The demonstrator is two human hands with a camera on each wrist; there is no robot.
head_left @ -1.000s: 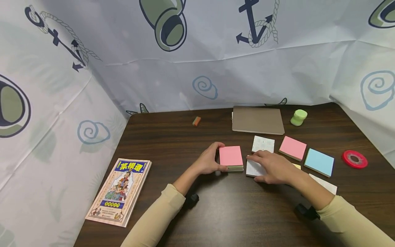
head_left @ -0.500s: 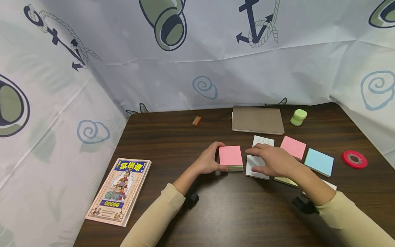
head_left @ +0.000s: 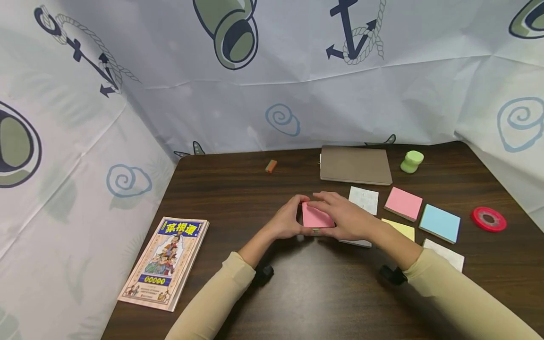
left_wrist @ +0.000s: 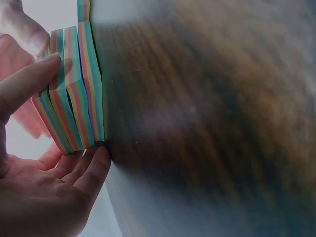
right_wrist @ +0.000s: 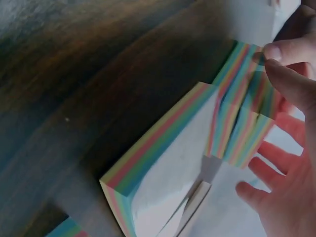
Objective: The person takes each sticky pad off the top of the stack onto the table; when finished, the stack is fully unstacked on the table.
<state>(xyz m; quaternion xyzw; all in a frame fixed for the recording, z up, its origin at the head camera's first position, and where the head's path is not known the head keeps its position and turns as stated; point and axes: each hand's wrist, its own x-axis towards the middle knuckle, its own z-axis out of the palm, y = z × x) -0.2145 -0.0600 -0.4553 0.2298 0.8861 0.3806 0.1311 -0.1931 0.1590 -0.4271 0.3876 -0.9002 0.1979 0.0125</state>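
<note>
Left hand [head_left: 285, 223]: fingers curled round the left edge of a pink note pad [head_left: 315, 218], thumb at its near corner; the left wrist view shows the pad's striped side pinched between thumb and fingers.
Right hand [head_left: 344, 218]: laid over the right part of the same pad, fingers curled at its far edge and thumb low at its near edge; grips it.
Pink note pad: stack with rainbow-striped sides, resting on the dark wooden desk [head_left: 238, 189], near the middle, between both hands.
White pad [head_left: 356, 242]: just right of the pink one, mostly hidden under the right hand.
Second white pad [head_left: 363, 199]: behind the right hand.
Further pads to the right: pink [head_left: 403, 203], yellow [head_left: 399, 228], blue [head_left: 439, 223], white [head_left: 445, 254].
Brown notebook [head_left: 354, 165]: at the far edge.
Green cap-shaped item [head_left: 411, 161]: right of the notebook.
Red tape roll [head_left: 488, 218]: far right.
Small eraser [head_left: 270, 165]: far centre.
Illustrated book [head_left: 165, 262]: near left corner.
</note>
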